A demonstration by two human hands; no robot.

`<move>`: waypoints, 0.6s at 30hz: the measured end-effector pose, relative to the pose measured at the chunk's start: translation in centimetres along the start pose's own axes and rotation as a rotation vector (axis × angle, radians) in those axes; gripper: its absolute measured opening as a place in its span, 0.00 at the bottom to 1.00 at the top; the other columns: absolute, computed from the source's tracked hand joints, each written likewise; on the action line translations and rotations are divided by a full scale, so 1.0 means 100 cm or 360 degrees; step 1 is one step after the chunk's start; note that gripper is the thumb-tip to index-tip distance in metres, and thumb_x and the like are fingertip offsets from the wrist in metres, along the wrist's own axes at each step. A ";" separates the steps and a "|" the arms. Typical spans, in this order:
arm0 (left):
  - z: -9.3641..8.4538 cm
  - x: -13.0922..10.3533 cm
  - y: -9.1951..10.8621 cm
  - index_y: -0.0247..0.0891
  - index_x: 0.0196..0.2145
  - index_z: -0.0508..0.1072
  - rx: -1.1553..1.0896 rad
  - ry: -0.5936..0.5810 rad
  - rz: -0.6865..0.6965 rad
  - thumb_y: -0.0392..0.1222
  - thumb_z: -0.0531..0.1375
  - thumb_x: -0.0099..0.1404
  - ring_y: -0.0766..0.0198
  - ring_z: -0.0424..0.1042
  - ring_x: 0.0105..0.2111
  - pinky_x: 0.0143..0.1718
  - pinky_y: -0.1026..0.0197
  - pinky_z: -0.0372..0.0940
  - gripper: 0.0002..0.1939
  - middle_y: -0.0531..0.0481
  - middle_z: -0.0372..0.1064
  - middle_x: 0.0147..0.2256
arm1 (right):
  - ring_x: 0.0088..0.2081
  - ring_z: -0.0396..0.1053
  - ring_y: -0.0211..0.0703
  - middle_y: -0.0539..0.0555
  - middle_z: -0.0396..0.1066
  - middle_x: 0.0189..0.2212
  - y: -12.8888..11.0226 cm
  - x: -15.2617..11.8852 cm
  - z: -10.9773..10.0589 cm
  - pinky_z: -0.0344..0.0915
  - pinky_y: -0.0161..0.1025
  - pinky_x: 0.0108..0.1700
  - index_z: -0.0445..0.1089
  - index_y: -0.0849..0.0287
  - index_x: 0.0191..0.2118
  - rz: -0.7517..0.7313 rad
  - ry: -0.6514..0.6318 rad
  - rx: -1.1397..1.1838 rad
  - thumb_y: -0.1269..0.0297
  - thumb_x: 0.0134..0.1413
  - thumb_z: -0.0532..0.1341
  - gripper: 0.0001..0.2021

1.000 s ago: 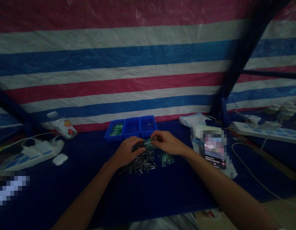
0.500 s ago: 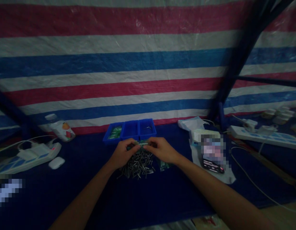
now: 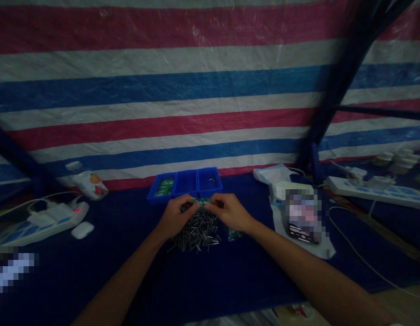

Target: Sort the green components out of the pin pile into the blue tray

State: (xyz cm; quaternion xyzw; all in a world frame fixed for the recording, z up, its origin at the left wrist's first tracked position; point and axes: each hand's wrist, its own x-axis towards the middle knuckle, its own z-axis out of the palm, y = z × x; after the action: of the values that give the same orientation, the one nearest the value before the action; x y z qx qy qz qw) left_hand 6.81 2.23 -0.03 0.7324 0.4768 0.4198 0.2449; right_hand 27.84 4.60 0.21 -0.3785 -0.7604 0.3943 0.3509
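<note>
My left hand (image 3: 176, 217) and my right hand (image 3: 232, 212) meet over the blue table, thumbs and fingers pinched on a small green-and-clear plastic bag (image 3: 203, 203). What lies inside the bag I cannot make out. Just below the hands spreads a pile of small metal screws (image 3: 198, 235), or similar thin pins. Another green packet (image 3: 233, 234) lies partly under my right wrist. Behind the hands stands a blue three-part tray (image 3: 185, 183): green packets fill its left section, and a few metal pieces lie in the right one.
At left are a white power strip (image 3: 43, 226), a white earphone-like case (image 3: 82, 230) and a bottle (image 3: 87, 181). On the right, a phone (image 3: 303, 233) rests on papers and plastic, near another power strip (image 3: 379, 192) and cables. A striped sheet (image 3: 196, 86) hangs behind.
Both hands keep their pinch on the bag, with only a slight shift of the fingers. The whole view has moved very slightly.
</note>
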 end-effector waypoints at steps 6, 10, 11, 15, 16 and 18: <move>-0.002 0.001 -0.001 0.37 0.30 0.76 0.0020 -0.0054 0.0025 0.49 0.63 0.64 0.63 0.68 0.30 0.33 0.61 0.61 0.12 0.53 0.71 0.28 | 0.26 0.56 0.33 0.45 0.61 0.21 0.001 0.001 0.001 0.51 0.35 0.30 0.66 0.58 0.25 -0.0017 0.0002 0.0010 0.57 0.58 0.63 0.14; -0.002 0.001 0.000 0.37 0.29 0.75 0.0067 -0.0094 -0.0003 0.49 0.61 0.65 0.64 0.68 0.29 0.32 0.62 0.60 0.13 0.53 0.71 0.27 | 0.26 0.56 0.33 0.45 0.62 0.22 0.002 0.000 0.002 0.51 0.35 0.30 0.66 0.58 0.25 -0.0025 0.0002 0.0007 0.57 0.57 0.64 0.14; -0.002 0.000 0.001 0.37 0.29 0.75 0.0070 -0.0097 -0.0014 0.50 0.61 0.66 0.64 0.68 0.29 0.32 0.62 0.60 0.14 0.53 0.71 0.27 | 0.26 0.56 0.33 0.45 0.62 0.22 0.001 0.000 0.002 0.50 0.36 0.30 0.66 0.58 0.24 -0.0029 0.0007 0.0007 0.57 0.57 0.64 0.15; -0.002 0.000 0.002 0.37 0.30 0.74 0.0064 -0.0092 -0.0029 0.51 0.61 0.66 0.63 0.67 0.29 0.33 0.61 0.61 0.14 0.53 0.70 0.27 | 0.26 0.55 0.33 0.45 0.60 0.21 0.001 0.000 0.003 0.49 0.36 0.30 0.64 0.58 0.24 -0.0038 0.0035 0.0011 0.56 0.57 0.63 0.16; -0.002 0.000 0.002 0.37 0.30 0.74 0.0060 -0.0088 -0.0017 0.51 0.61 0.66 0.63 0.67 0.30 0.33 0.62 0.61 0.14 0.53 0.70 0.28 | 0.26 0.55 0.33 0.45 0.60 0.21 0.001 0.000 0.003 0.49 0.36 0.30 0.64 0.58 0.24 -0.0037 0.0044 0.0015 0.55 0.58 0.63 0.16; -0.003 0.000 0.002 0.37 0.30 0.74 0.0063 -0.0095 0.0021 0.50 0.62 0.65 0.64 0.67 0.29 0.33 0.62 0.60 0.13 0.53 0.70 0.28 | 0.26 0.55 0.33 0.45 0.59 0.21 0.001 0.000 0.003 0.49 0.36 0.29 0.65 0.58 0.24 -0.0036 0.0054 0.0027 0.55 0.58 0.63 0.16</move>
State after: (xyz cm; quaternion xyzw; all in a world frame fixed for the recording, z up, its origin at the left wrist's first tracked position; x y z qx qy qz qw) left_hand 6.65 2.11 0.28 0.7524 0.4728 0.3898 0.2417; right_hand 27.65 4.51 -0.04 -0.3737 -0.7551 0.3902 0.3714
